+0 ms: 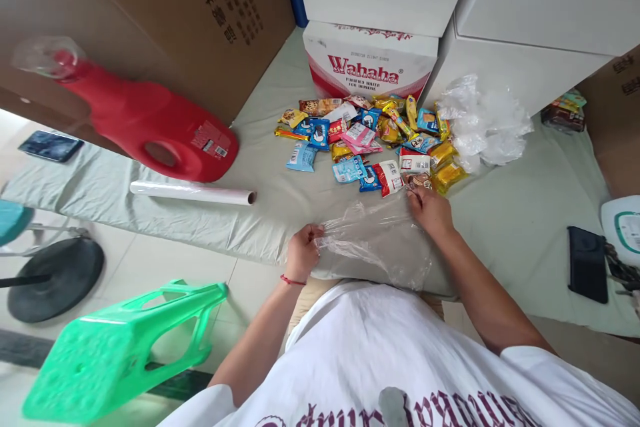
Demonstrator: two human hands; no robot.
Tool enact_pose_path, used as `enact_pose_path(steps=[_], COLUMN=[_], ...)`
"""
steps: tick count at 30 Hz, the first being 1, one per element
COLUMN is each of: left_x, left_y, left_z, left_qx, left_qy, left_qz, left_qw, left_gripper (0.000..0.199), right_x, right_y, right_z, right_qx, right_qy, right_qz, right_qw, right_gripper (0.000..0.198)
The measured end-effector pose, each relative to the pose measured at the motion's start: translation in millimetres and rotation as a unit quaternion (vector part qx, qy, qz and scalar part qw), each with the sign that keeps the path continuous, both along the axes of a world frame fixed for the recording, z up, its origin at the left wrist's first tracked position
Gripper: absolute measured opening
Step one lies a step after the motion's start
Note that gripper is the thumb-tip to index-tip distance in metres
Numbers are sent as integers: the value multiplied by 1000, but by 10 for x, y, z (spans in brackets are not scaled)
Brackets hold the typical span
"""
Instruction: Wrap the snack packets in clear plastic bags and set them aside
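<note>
A sheet of clear plastic film (373,243) is stretched between my two hands, low over the cloth-covered surface near my lap. My left hand (303,252), with a red cord at the wrist, is closed on its left edge. My right hand (431,212) pinches the far right corner. Just beyond those fingers lies a brown snack packet (419,181); whether they touch it I cannot tell. Past the film spreads a pile of small wrapped snacks (363,137) in blue, yellow, red and pink. Whether the film is a flat sheet or a bag is hard to make out.
Behind the snacks stands a Wahaha carton (370,57), with crumpled clear plastic (493,123) to its right. A white plastic roll (193,193) and a large red bottle (165,123) lie left. A phone (587,263) rests right. A green stool (125,347) is on the floor.
</note>
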State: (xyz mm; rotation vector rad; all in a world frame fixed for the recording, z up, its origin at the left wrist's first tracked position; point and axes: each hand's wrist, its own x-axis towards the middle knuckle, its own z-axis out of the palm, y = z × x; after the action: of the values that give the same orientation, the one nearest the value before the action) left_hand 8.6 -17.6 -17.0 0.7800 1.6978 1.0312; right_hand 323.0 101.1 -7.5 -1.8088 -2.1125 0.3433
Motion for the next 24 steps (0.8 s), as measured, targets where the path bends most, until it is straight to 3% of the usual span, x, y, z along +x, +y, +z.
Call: enact_pose_path(steps=[5,7,10,14,16,17,19,21,24], left_x=[4,-52,-92,88,212,255,281,238,145], left_y=[-214,-264,-186,163,343,411,491,500,449], left_z=[25,106,261,367,347,321,249,172,99], left_qx=[46,104,190,216,202,190,155,113,85], left_qy=[195,243,301,330,297,268,192,98,-34], left_qz=[-68,-115,-232,-404,-467,-485,-478,-419,-299], left_qw=[977,958,905,825,808,810,843,896,950], left_gripper=[15,43,77,89,84,76,54,37,42], right_x=[147,146,79,-27,-37,-25,26,96,176], right_y=[-30,-42,-53,-48,-32,-22,-1,17,29], right_z=[10,-15,-68,-96,-75,-58,-19,15,42], right_qx=[-11,1,33,83,96,98,97,93,75], right_qy=[-30,-38,-31,2,22,34,60,93,132], right_qz=[84,105,118,145,151,152,146,132,104], right_qw=[996,994,992,986,984,983,983,983,983], right_gripper=[34,38,42,42,40,39,36,35,35])
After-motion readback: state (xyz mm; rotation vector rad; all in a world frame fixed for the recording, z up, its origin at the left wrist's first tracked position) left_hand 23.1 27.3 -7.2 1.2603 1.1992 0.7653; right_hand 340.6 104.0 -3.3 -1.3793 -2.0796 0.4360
